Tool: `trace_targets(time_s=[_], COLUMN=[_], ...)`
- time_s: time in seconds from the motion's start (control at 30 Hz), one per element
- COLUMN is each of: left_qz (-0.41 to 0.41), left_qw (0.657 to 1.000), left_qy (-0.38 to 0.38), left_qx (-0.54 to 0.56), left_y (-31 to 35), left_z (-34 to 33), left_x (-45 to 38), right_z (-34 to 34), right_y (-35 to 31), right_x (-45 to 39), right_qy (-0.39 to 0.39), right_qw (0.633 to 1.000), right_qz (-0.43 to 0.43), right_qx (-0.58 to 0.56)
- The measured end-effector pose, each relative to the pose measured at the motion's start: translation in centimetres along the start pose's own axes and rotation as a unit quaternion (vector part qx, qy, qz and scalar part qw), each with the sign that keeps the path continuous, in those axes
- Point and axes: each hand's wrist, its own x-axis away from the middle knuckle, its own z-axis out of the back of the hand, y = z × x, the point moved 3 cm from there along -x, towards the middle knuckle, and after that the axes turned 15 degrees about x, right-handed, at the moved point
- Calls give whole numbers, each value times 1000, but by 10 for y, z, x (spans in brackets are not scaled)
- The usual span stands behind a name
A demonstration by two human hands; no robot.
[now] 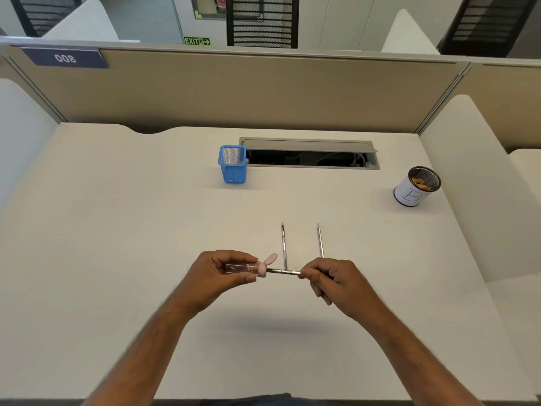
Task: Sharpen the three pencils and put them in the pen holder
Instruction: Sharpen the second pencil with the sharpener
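My left hand (221,272) grips a clear tube sharpener (248,268) with a pink cap flipped open. A dark pencil (284,271) lies level between my hands, its tip inside the sharpener, and my right hand (330,281) pinches its other end. Two more pencils lie on the white desk just beyond my hands, tips pointing away: one (283,244) in the middle, the other (320,240) to its right. The blue mesh pen holder (232,165) stands upright farther back, with no pencils showing inside.
A white cup (409,191) with shavings in it stands at the right of the desk (117,230). Behind the pen holder is an open cable slot (310,156). Beige partitions close off the back and white dividers flank both sides.
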Motion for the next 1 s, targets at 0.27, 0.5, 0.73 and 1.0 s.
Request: trace_targets(time_s=[0.27, 0.5, 0.73, 1.0], left_qz=[0, 0, 1, 1], left_qw=[1000, 1000, 1000, 1000], left_qy=[0, 6, -3, -8], left_qx=[-16, 14, -4, -14], left_y=[-3, -4, -4, -3], left_z=[-2, -2, -2, -2], left_x=[0, -2, 1, 1], right_z=[1, 1, -2, -3], right_y=[3, -1, 3, 1], right_x=[-3, 1, 2, 1], right_qy=[-74, 7, -12, -61], right_qw=[997, 1000, 1000, 998], right_qz=[-13, 8, -3, -20], right_qx=[-22, 10, -7, -24])
